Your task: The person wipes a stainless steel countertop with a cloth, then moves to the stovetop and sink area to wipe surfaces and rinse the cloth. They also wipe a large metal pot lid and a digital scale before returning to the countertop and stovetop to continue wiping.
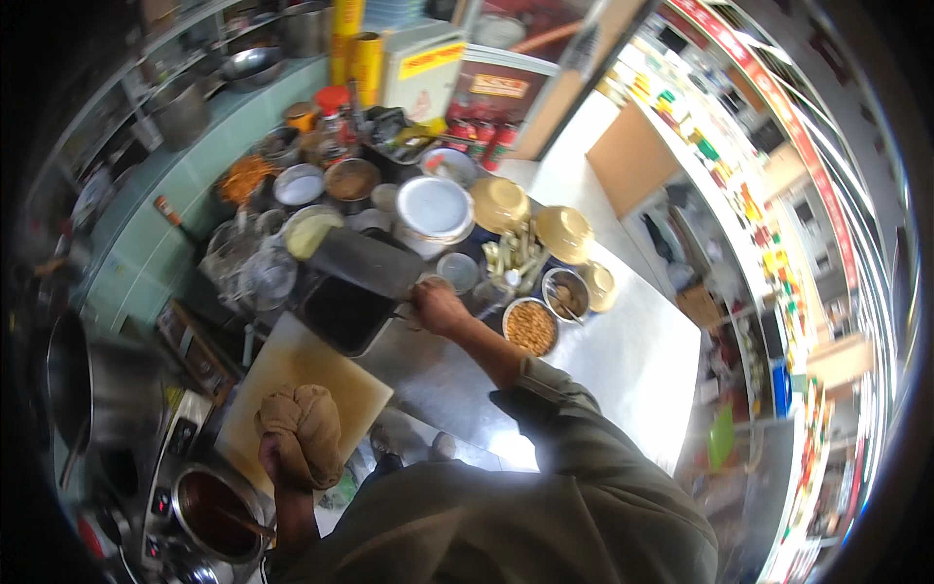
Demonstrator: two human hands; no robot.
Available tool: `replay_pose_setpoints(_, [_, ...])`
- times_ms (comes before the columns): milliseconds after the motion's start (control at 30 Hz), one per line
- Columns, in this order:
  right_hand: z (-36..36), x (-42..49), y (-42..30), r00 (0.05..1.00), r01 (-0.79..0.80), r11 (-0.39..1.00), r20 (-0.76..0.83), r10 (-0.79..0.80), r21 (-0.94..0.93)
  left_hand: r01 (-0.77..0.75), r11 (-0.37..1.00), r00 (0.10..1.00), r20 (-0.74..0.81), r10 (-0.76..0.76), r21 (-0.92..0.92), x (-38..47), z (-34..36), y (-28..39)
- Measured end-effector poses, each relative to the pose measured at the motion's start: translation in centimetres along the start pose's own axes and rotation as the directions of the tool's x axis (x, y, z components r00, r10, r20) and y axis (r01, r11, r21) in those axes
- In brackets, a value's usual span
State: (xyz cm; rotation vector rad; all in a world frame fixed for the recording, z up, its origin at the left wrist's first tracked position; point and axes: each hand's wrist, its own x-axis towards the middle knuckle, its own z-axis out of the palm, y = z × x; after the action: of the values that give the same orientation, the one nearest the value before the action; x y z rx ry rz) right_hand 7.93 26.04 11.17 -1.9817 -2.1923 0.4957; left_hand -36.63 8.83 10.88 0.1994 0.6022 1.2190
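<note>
My left hand (270, 456) grips a bunched brown cloth (310, 431) over a stained pale cutting board (332, 372). My right hand (441, 306) reaches forward across the steel table. Its fingers are closed at the near right corner of a dark grey rectangular panel (376, 259), possibly a lid; blur hides the exact grip. Just under that panel, a black rectangular tray (346, 314) rests beyond the board, its far side partly covered. A small clear bowl (458, 272) stands right beside my right hand.
Beyond my right forearm are a bowl of yellowish-brown nuts or beans (530, 326), a metal bowl with a spoon (565, 295) and upturned yellow bowls (564, 233). Stacked white plates (435, 208) stand farther back. At lower left, a pot of dark red liquid (219, 511) holds a ladle, near a large steel pot (124, 379).
</note>
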Motion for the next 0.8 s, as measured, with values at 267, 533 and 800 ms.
replay_pose_setpoints(267, [-6.4, -10.7, -2.8, 0.947, 0.128, 0.953, -0.319, -0.035, 0.276, 0.270, 0.934, 0.930, 0.187, -0.316, 0.236, 2.5, 4.2, -5.0])
replay_pose_setpoints(533, [-6.9, -30.4, -5.3, 0.932, -0.226, -0.493, 0.334, 0.142, 0.840, -0.736, 0.209, 0.424, 0.680, -0.599, 0.643, 2.6, 21.2, -18.0])
replay_pose_setpoints(800, [-11.2, -45.1, 23.1, 0.566, 0.130, 0.080, -0.140, 0.812, 0.988, -0.732, -0.050, 0.320, 0.277, -0.906, 0.680, 1.4, 27.1, -34.8])
